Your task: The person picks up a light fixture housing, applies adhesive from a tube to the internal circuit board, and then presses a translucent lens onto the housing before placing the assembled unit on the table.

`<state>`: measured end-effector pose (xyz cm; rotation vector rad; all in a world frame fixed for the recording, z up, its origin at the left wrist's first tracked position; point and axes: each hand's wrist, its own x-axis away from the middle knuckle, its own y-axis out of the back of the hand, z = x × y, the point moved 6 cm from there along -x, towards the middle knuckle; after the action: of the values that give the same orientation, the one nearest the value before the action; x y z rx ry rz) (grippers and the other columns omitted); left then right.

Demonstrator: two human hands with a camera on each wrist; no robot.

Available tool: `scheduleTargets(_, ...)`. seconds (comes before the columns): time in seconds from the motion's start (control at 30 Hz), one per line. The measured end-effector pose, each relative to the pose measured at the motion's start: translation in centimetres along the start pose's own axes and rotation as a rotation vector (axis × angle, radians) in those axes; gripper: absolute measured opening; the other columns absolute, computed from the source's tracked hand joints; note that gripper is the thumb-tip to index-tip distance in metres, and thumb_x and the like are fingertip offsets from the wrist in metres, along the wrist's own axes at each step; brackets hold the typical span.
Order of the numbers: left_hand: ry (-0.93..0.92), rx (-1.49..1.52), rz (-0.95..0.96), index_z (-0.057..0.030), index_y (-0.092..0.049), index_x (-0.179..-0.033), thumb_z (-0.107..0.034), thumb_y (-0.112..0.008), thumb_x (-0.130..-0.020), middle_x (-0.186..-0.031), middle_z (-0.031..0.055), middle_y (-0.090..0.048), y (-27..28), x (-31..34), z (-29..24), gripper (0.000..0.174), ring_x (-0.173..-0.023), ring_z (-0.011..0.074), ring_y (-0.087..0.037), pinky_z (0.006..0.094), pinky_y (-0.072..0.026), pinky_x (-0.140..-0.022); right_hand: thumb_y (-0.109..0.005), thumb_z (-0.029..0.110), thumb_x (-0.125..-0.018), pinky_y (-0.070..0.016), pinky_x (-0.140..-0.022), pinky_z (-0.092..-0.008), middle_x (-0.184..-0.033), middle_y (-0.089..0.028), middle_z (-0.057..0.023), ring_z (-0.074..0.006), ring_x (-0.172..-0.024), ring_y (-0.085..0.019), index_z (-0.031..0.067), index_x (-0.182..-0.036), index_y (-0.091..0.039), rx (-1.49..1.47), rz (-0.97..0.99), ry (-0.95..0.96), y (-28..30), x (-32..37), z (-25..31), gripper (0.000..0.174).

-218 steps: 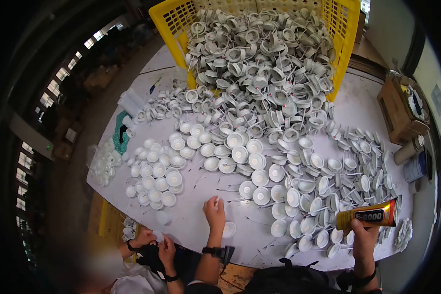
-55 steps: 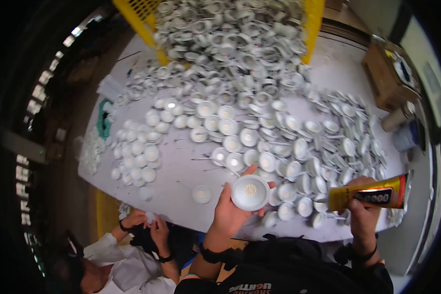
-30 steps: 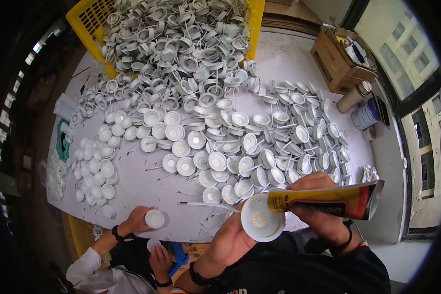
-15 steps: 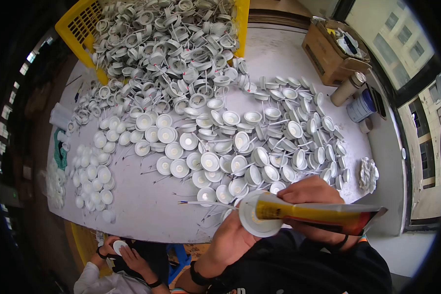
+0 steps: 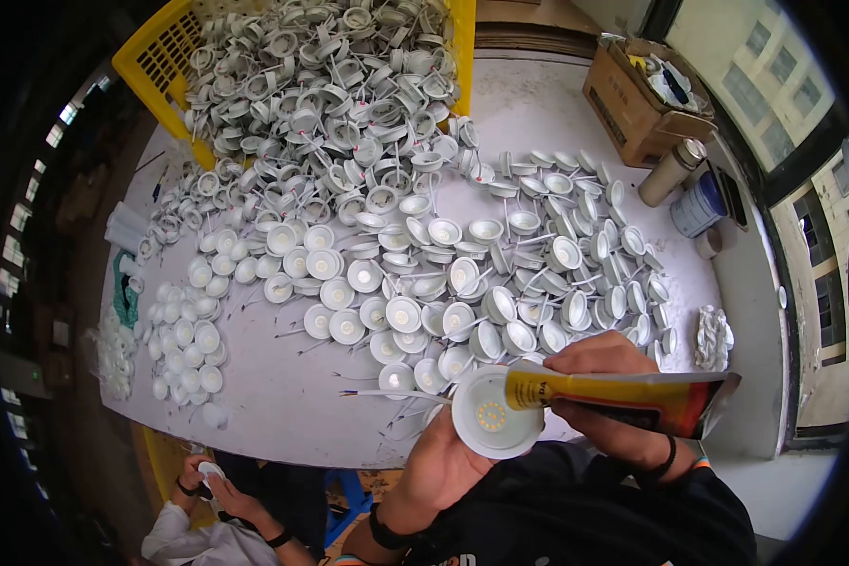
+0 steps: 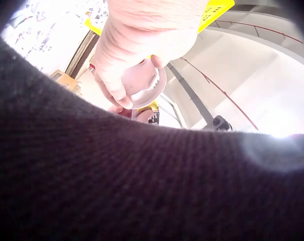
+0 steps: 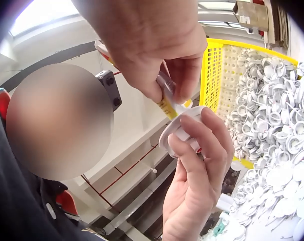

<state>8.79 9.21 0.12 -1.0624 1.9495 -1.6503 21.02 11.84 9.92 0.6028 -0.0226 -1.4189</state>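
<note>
My left hand holds a white round downlight by its outside, dish side up. A ring of small yellow LEDs shows inside the dish, and a white cable with bare wire ends runs out to the left. My right hand grips a yellow, black and red glue tube lying almost level. The tube's front end overlaps the downlight's right rim in the head view. In the right wrist view the tube points down at the rim of the downlight, with left fingers curled around the housing.
Many wired downlights cover the table. A yellow crate spills housings at the back. White domed pieces lie left. A cardboard box, thermos and tin stand right. Another person's hands hold a white disc.
My left hand has taken up a downlight and brought it close to my body. My right hand has moved left, bringing the tube over its rim. The head view has swung right.
</note>
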Motion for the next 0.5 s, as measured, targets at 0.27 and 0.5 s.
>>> scheduleTargets(0.27,-0.017,-0.129,-0.066,-0.0062,-0.024,-0.122,-0.042,-0.022,-0.084,-0.119,0.0140,-0.034,-0.06,0.22,0.03,0.052,-0.102,0.0337,-0.041,0.0410,-0.0405,-0.075,-0.062,0.004,-0.064,-0.0419,-0.068,-0.0306,-0.084,-0.055,-0.0075,-0.0218,-0.080,-0.051,0.0050,-0.080,-0.054,0.022,0.021,0.003,-0.26,0.05,-0.09,0.018)
scheduleTargets(0.5,-0.009,-0.100,-0.021,-0.0066,-0.024,-0.122,-0.042,-0.024,-0.084,-0.119,0.0138,-0.034,0.14,0.23,-0.01,0.052,-0.102,0.0324,-0.041,0.0408,-0.0409,-0.074,-0.063,0.002,-0.065,-0.0444,-0.068,-0.0290,-0.090,-0.054,-0.0097,-0.0227,-0.083,-0.053,0.0021,-0.093,-0.050,0.087,0.120,0.075,-0.31,-0.07,0.26,0.031)
